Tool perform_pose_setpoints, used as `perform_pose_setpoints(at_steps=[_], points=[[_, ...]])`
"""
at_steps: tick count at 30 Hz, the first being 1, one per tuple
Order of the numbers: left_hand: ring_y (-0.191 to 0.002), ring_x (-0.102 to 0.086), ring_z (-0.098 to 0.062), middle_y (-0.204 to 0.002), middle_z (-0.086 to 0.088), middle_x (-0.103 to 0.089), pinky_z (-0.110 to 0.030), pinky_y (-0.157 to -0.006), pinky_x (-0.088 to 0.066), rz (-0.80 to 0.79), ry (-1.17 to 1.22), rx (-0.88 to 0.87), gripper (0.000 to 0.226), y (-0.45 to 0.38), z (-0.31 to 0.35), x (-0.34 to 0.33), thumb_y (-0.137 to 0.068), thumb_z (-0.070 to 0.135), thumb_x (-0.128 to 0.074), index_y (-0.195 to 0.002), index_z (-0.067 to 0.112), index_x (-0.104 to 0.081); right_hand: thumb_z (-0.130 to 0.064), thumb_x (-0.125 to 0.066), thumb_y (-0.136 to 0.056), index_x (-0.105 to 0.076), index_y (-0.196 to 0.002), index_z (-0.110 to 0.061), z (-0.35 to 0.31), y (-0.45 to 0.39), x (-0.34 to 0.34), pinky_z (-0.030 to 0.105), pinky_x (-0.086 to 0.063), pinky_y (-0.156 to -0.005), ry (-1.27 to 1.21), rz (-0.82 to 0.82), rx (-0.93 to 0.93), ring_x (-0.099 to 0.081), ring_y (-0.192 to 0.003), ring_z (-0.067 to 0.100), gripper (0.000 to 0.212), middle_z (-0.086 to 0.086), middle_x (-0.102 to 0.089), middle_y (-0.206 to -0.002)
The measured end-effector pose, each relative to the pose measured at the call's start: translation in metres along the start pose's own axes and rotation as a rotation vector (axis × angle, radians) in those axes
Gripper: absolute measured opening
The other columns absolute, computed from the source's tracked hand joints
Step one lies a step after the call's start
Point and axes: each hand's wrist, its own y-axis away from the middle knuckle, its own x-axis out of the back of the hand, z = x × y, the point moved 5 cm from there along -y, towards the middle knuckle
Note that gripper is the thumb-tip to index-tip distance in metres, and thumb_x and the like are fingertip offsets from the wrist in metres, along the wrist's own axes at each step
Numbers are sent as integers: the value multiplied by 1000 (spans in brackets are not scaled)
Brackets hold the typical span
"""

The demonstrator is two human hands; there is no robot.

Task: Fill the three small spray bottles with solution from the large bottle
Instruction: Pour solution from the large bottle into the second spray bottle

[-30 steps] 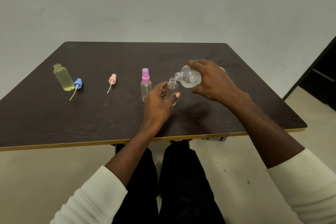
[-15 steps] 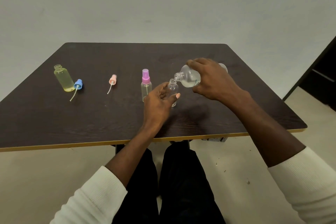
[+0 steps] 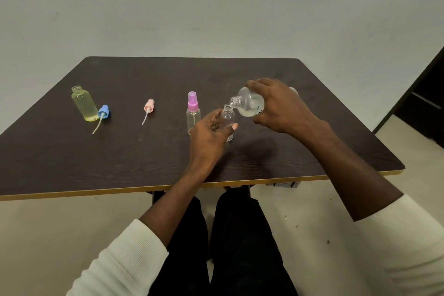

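Observation:
My right hand grips the large clear bottle, tilted on its side with its open mouth just above a small uncapped clear spray bottle. My left hand wraps around that small bottle, which stands on the dark table. Just left of it stands a small bottle with a purple spray cap. At the far left stands an uncapped yellowish small bottle.
A blue spray cap with its tube lies beside the yellowish bottle. A pink spray cap with tube lies left of the middle. My legs are under the table's near edge; a dark doorway is at the right.
The large bottle's mouth has dipped slightly closer to the small bottle's opening. Both hands keep their holds and have hardly moved.

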Motion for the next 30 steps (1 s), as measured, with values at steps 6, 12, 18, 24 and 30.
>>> perform_pose_setpoints(at_steps=[6,12,18,24,30], points=[[-99,-72,-7,-99,12,-77,-32,-90,-58,-14,-8,-22,35,0,2,-1,-82,12,-82,-103,36,-67,-21,-75,-70,-47,-138,-18,-2,-1,0,33,-40,-94,-5,-4,8,-50,-122,26,74,3,-54,-136],[-92,-71,2,-86,24,-74,-20,-83,-56,-8,-29,-27,41,0,2,-1,-83,9,-82,-92,44,-63,-20,-75,-70,-47,-138,-17,-1,-1,0,34,-40,-95,-13,-1,6,-50,-123,26,74,4,-54,-136],[-96,-72,-6,-97,10,-76,-33,-91,-59,15,-46,-18,39,-1,0,0,-81,13,-83,-99,41,-64,-21,-75,-69,-48,-138,-18,0,-1,-1,34,-40,-95,-20,-2,-1,-51,-123,26,74,4,-55,-136],[-105,-72,-13,-110,0,-76,-41,-96,-58,28,-65,23,49,-2,-5,1,-80,20,-85,-126,15,-67,-20,-75,-71,-48,-138,-18,0,0,0,35,-40,-97,-15,-6,-3,-49,-124,26,73,3,-54,-137],[-105,-71,-13,-110,1,-76,-44,-96,-58,36,-64,39,51,-2,-6,1,-79,21,-85,-126,13,-67,-19,-74,-72,-46,-140,-17,-2,-1,3,35,-41,-97,21,0,6,-48,-127,26,73,3,-52,-140]])
